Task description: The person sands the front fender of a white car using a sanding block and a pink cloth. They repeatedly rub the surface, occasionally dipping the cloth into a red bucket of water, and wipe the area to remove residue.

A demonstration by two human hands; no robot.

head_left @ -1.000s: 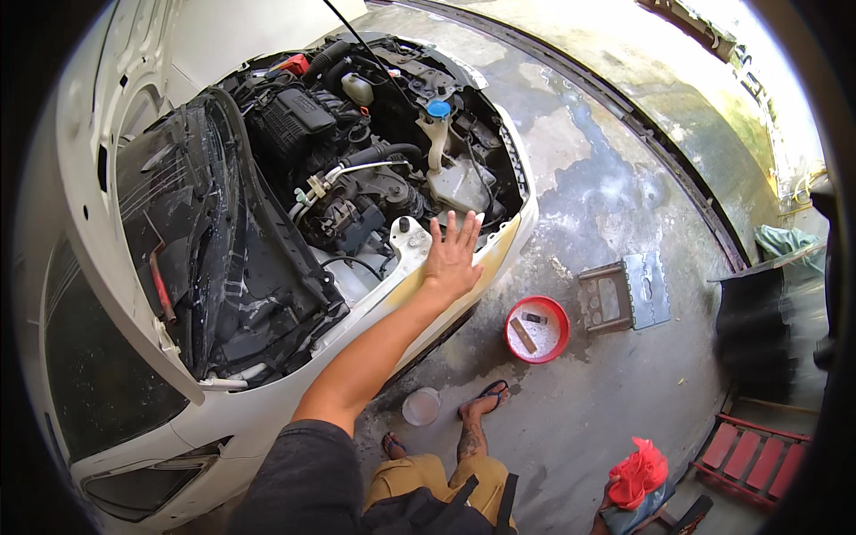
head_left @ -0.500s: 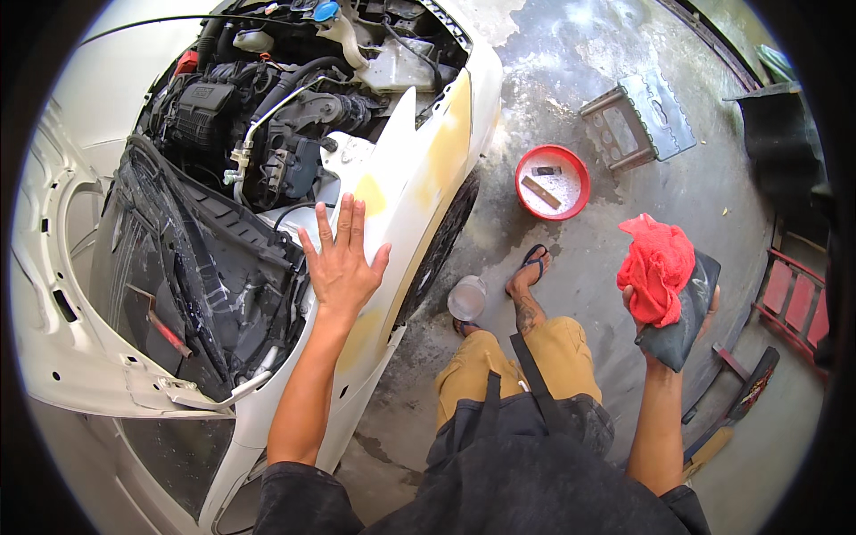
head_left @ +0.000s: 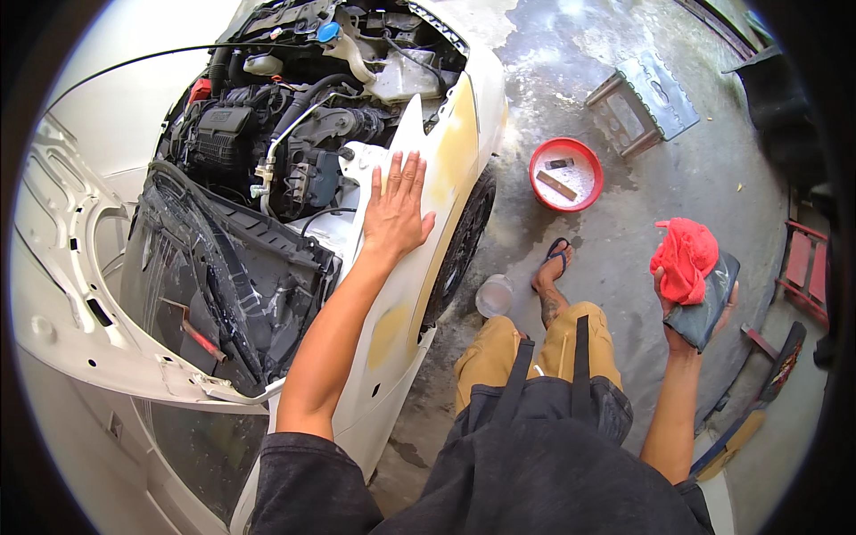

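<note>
Flat on the white front fender [head_left: 392,294] of a car lies my left hand [head_left: 399,214], its fingers stretched toward the car's front and the thumb apart. Yellowish filler patches [head_left: 456,134] show on the fender ahead of the hand, and another is nearer me. On the right, held up over the floor, my right hand [head_left: 679,340] grips a dark grey, flat, sheet-like piece [head_left: 716,299] together with a bunched red cloth [head_left: 685,259]. The cloth rests on top of the dark piece, whose exact kind I cannot make out.
Left of the fender is the exposed engine bay [head_left: 232,134]. A red basin [head_left: 535,183] of whitish water holds two small blocks. A grey step stool [head_left: 655,98] stands beyond it, and a clear tub [head_left: 494,295] sits by my feet. A red rack [head_left: 805,267] is at the far right.
My left hand has slid forward along the fender and now covers a yellowish patch. The right hand keeps hold of the cloth and dark piece. The view has shifted slightly.
</note>
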